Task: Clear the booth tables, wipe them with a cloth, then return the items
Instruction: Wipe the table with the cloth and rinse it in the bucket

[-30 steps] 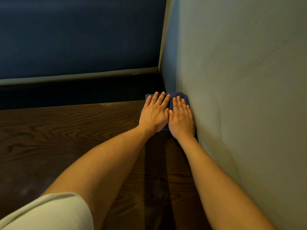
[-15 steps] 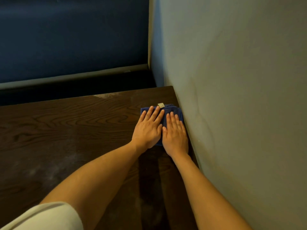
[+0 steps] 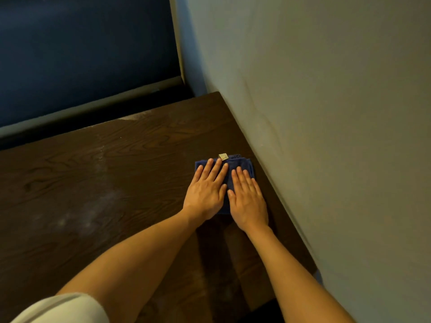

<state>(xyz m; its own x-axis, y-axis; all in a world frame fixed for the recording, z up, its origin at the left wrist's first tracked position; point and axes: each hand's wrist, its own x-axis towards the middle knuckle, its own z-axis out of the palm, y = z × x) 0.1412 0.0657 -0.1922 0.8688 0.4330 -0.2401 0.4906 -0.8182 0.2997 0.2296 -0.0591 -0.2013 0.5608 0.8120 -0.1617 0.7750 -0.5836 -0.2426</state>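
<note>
A: How do the fingers point(image 3: 218, 170) lie?

B: Straight and flat, close together on both hands. The left hand point(image 3: 206, 192) and the right hand point(image 3: 247, 201) sit side by side, thumbs almost touching, palms down on the cloth point(image 3: 242, 163). Nothing is gripped or pinched; they only press it onto the surface point(image 3: 98, 187).

A: And the cloth?

B: A folded dark blue pad, mostly hidden under the hands. Its far edge shows past the fingertips, with a small pale tag point(image 3: 223, 156) at 12 o'clock of the left hand. It lies near the wall point(image 3: 326, 113), which runs along the surface's edge at 3 o'clock.

A: What has just changed?

B: A second ago the cloth was pushed into the far corner at 12 o'clock, overhanging the back edge by the seat back point(image 3: 81, 54). Half a second ago it had come partway back. Now it is well short of that corner, with bare wood showing beyond it. The hands have drawn it toward the body along the wall.

A: Meaning what for the task?

B: I judge it a wiping stroke down the wall-side strip. Pale smears remain around 9 o'clock of the hands, so that part looks unwiped. No items are in view, so returning them comes later.
</note>
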